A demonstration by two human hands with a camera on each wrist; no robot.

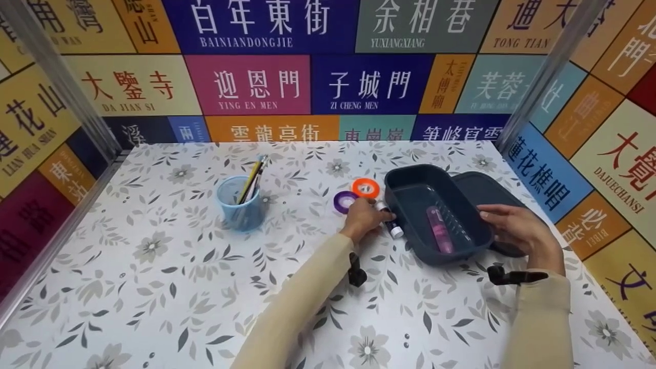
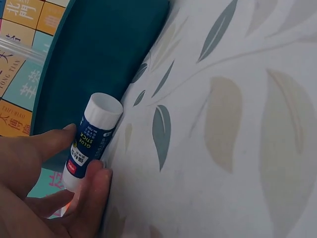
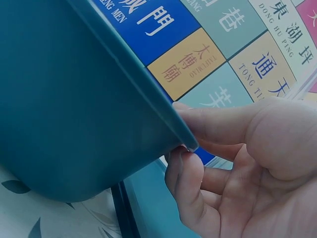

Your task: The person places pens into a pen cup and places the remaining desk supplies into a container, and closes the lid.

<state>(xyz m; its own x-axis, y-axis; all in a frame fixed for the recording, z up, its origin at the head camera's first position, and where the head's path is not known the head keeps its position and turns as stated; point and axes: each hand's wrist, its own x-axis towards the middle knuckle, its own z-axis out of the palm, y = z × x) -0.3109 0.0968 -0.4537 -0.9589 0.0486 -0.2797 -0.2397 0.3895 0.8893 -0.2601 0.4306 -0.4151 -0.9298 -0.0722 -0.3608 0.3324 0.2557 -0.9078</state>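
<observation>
A blue glue stick [image 1: 393,226] with white ends is pinched between the thumb and fingers of my left hand [image 1: 360,219]. In the left wrist view, the glue stick [image 2: 89,139] overlaps the outer wall of a dark teal box [image 2: 74,59]. My right hand [image 1: 523,231] grips the rim of that box [image 1: 417,187] at its right side, thumb [image 3: 218,124] on top and fingertips under the lip. Inside the open box lies a pink translucent tube [image 1: 439,229].
Behind the box, its dark lid [image 1: 479,187] lies on the flowered table. Left of the box are an orange tape roll [image 1: 357,183] and a purple one [image 1: 338,206]. Further left stands a light blue cup [image 1: 241,218] holding several pencils [image 1: 251,180]. Printed panels [image 1: 246,84] enclose the table.
</observation>
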